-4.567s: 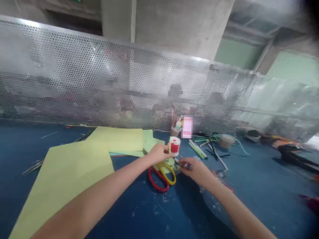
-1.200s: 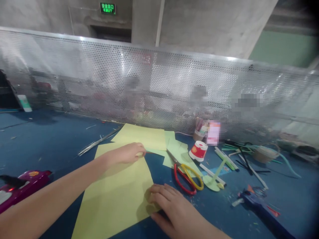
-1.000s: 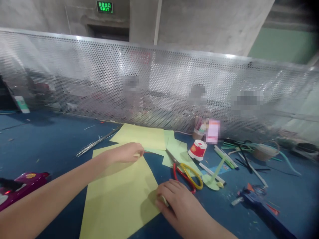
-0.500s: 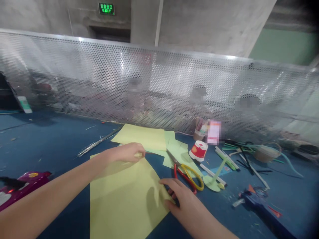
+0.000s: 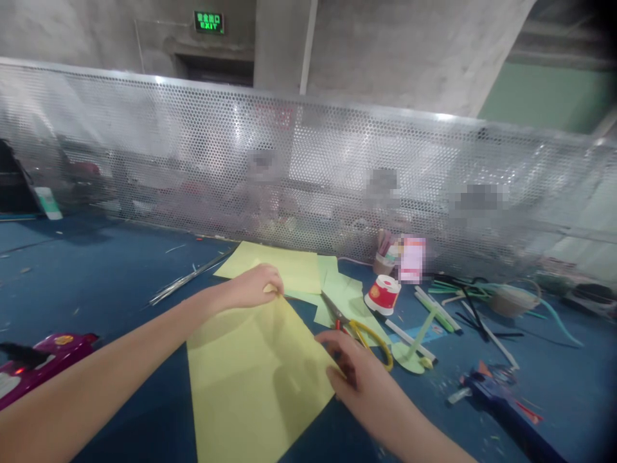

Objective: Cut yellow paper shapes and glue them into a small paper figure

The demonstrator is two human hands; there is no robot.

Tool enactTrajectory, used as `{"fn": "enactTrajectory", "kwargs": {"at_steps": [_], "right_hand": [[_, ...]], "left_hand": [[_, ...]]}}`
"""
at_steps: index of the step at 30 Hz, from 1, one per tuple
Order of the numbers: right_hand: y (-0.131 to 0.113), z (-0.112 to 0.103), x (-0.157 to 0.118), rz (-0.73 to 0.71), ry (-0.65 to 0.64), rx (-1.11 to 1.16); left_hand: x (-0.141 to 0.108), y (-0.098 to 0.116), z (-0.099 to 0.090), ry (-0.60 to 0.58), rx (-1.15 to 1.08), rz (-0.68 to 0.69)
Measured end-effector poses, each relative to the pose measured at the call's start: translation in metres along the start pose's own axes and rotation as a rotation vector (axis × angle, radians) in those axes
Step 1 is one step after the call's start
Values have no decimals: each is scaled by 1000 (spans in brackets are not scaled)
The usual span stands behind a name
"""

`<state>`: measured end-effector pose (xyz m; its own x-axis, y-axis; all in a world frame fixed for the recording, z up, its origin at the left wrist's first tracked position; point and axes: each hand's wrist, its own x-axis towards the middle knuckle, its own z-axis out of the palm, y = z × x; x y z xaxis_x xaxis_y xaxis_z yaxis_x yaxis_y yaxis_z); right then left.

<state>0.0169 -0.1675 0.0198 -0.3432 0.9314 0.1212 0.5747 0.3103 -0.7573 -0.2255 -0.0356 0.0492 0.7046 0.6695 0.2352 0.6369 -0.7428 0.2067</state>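
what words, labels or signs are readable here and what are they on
"安全出口 EXIT": green lit sign
Emblem on the red-and-white cup-shaped piece: too small to read
Gold sticker on the purple device: too blurred
Pink-and-white panel: pixelated
White-and-green tube: too blurred
Yellow sheet: no text visible

green lettering "安全出口 EXIT" on a lit sign (image 5: 209, 22), against the grey wall (image 5: 96, 29), above and far beyond the left grip (image 5: 255, 286)

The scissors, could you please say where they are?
In the head view, the scissors lie right of centre, between the right hand and the red-white cup, partly on green paper.
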Motion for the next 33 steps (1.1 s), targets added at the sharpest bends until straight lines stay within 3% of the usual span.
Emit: {"fn": "enactTrajectory", "kwargs": {"at_steps": [5, 7, 10, 12, 15, 18, 20, 24, 29, 33], "right_hand": [[-11, 8, -6, 8, -168, 161], [-17, 11, -10, -39, -252, 154], [-19, 12, -13, -127, -359, 155], [-15, 6, -10, -175, -237, 44], [-2, -12, -1, -266, 153, -301], [11, -30, 8, -429, 270, -573], [17, -35, 12, -517, 226, -654], [21, -30, 14, -586, 148, -587], [20, -16, 5, -506, 65, -551], [15, -5, -16, -385, -94, -514]], "left_hand": [[14, 21, 0, 218, 65, 78], [20, 31, 4, 213, 40, 105], [26, 44, 7, 94, -5, 184], [26, 53, 7, -1, -32, 245], [17, 68, 7, -63, -24, 329], [4, 88, 9, -100, 0, 373], [-6, 102, 10, -133, -13, 362], [-21, 117, 11, -217, 6, 295], [-37, 109, 6, -312, 42, 184], [-55, 106, -3, -444, -109, 27]]}}
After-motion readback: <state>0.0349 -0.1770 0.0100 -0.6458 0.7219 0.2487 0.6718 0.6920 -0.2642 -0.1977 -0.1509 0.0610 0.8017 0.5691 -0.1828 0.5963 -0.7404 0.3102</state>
